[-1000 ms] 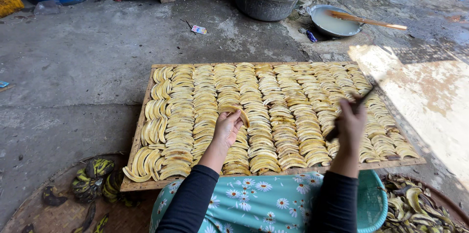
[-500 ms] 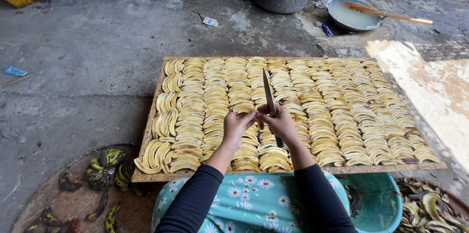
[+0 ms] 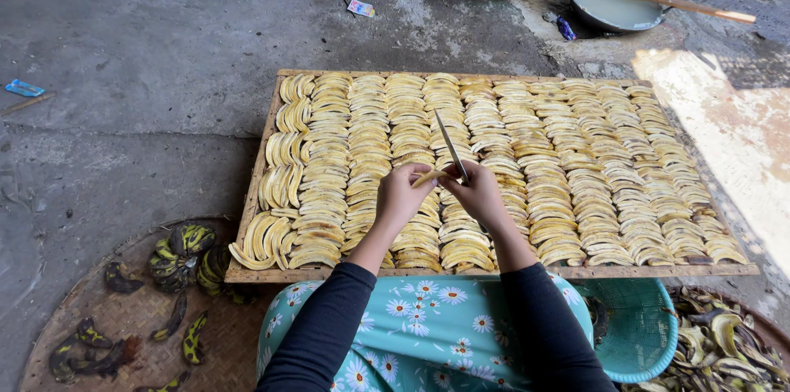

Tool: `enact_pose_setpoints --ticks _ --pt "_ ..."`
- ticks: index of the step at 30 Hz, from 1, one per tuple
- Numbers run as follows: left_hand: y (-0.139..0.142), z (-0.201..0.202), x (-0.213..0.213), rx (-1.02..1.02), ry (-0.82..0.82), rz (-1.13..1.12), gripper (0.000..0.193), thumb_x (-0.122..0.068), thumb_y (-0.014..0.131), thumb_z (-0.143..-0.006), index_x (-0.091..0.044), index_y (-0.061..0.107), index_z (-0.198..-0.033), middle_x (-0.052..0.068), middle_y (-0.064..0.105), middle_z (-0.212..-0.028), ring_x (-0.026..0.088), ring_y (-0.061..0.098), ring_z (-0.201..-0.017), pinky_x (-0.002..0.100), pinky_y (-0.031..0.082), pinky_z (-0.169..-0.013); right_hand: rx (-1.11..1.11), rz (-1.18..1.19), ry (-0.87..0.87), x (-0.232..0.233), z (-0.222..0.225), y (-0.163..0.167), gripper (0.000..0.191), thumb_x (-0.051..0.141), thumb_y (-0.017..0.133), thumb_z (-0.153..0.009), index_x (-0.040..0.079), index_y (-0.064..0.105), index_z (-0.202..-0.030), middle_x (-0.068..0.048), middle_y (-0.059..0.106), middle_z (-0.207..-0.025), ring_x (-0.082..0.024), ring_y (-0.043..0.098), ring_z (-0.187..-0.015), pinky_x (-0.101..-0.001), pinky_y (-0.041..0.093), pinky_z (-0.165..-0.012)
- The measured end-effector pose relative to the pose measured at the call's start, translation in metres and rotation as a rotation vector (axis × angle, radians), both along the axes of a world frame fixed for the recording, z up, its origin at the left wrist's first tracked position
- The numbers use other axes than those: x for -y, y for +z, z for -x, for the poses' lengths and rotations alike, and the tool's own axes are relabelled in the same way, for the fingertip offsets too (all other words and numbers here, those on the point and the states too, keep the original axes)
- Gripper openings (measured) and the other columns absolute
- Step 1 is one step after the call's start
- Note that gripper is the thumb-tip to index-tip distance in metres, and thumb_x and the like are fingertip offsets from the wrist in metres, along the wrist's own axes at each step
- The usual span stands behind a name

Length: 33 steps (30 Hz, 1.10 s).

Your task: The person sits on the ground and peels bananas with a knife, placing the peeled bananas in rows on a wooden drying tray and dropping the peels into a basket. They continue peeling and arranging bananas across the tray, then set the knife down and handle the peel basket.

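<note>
The left hand (image 3: 401, 194) and right hand (image 3: 477, 194) meet over the near middle of a flat wooden tray (image 3: 271, 116). The left fingers are curled shut on a pale, curved banana slice (image 3: 428, 177) that pokes out toward the right fingers. The right fingers are closed round the handle of a knife (image 3: 450, 145) — its thin, grey metal blade slants up and away from the fingertips. Beneath and beyond the fingers lie rows of yellow slices (image 3: 568, 153), overlapping like scales, matte and slightly curled. Left of the left wrist, a round woven mat (image 3: 140, 318) carries dark green peels (image 3: 183, 248). Right of the right forearm sits a teal mesh basket (image 3: 638, 326) — beside it, a heap of limp peel scraps (image 3: 724, 347).
</note>
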<state>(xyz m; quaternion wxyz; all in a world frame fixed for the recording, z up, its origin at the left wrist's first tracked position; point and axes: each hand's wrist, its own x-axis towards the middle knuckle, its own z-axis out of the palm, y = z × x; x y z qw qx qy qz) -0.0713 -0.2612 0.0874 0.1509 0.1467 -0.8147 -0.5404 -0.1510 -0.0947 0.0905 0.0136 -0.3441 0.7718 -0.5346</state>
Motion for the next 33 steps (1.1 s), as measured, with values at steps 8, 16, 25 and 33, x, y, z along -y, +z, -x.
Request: enact_pose_setpoints --ticks 8,16,25,33 --pt "0.018 -0.01 -0.015 0.117 0.026 0.244 0.021 -0.034 0.072 -0.09 -0.017 0.081 -0.1 0.011 0.076 -0.083 0.032 0.074 -0.076 0.042 0.058 -0.066 -0.065 -0.383 -0.296 0.01 -0.017 0.0 0.021 0.022 0.079 -0.086 0.004 0.075 -0.096 -0.017 0.073 -0.08 -0.029 0.069 -0.066 -0.0383 0.054 -0.062" --pt "0.017 -0.008 -0.013 0.215 0.044 0.301 0.022 -0.034 0.069 -0.093 -0.018 0.08 -0.102 0.009 0.077 -0.086 0.031 0.074 -0.081 0.044 0.058 -0.07 0.059 -0.337 -0.255 0.01 -0.012 -0.003 0.024 0.022 0.079 -0.084 0.0 0.073 -0.09 -0.014 0.074 -0.078 -0.023 0.069 -0.062 -0.036 0.054 -0.062" --pt "0.023 -0.004 -0.002 0.32 0.024 0.303 0.022 -0.033 0.068 -0.094 -0.017 0.079 -0.105 0.01 0.077 -0.09 0.03 0.074 -0.085 0.044 0.058 -0.073 0.123 -0.343 -0.284 0.008 0.005 -0.011 0.022 0.02 0.079 -0.085 0.0 0.075 -0.092 -0.009 0.075 -0.077 -0.013 0.066 -0.063 -0.0312 0.052 -0.06" --pt "0.011 0.007 0.026 0.16 0.135 -0.097 0.022 -0.027 0.068 -0.097 -0.01 0.077 -0.108 0.005 0.079 -0.084 0.017 0.072 -0.069 0.034 0.055 -0.065 0.673 -0.405 -0.32 0.022 0.011 -0.039 0.02 0.017 0.079 -0.084 -0.002 0.075 -0.091 -0.012 0.072 -0.074 -0.017 0.061 -0.058 -0.0332 0.049 -0.052"
